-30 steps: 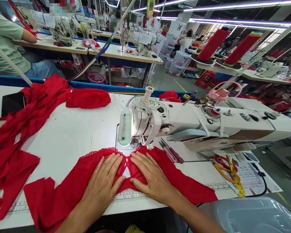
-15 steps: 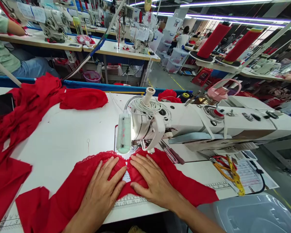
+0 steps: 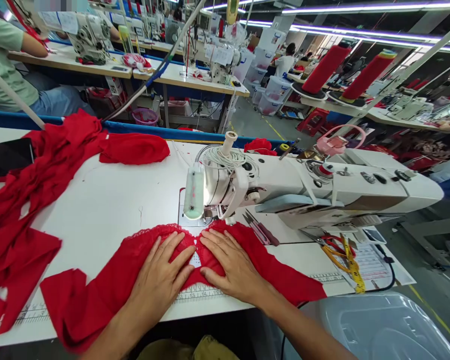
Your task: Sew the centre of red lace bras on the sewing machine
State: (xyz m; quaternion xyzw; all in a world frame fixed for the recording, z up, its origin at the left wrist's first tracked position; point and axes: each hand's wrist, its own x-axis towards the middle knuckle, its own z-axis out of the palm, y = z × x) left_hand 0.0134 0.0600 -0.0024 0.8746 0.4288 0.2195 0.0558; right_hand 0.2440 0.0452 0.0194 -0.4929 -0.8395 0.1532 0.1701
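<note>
A red lace-edged bra [image 3: 112, 272] lies spread on the white table in front of the sewing machine [image 3: 273, 180]. My left hand [image 3: 163, 270] rests flat on its left cup, fingers stretched out. On the right cup lies my right hand [image 3: 228, 265], also flat with fingers apart. Between the hands the two cups meet at a narrow middle, with a small gap below showing the table. The bra's lace top edge sits just short of the machine's needle area, which is partly hidden by the machine head. A printed ruler [image 3: 198, 295] runs along the table's front edge.
Red fabric pieces [image 3: 30, 195] heap at the left by a black phone [image 3: 14, 156]. Thread snips [image 3: 260, 230] lie right of the needle area. Orange-handled scissors [image 3: 333, 256] and a yellow tape measure [image 3: 354, 270] lie farther right, above a clear plastic bin [image 3: 390, 320]. A co-worker [image 3: 11, 65] sits at back left.
The camera view has shifted slightly. Both hands stay flat on the bra, in nearly the same place on it.
</note>
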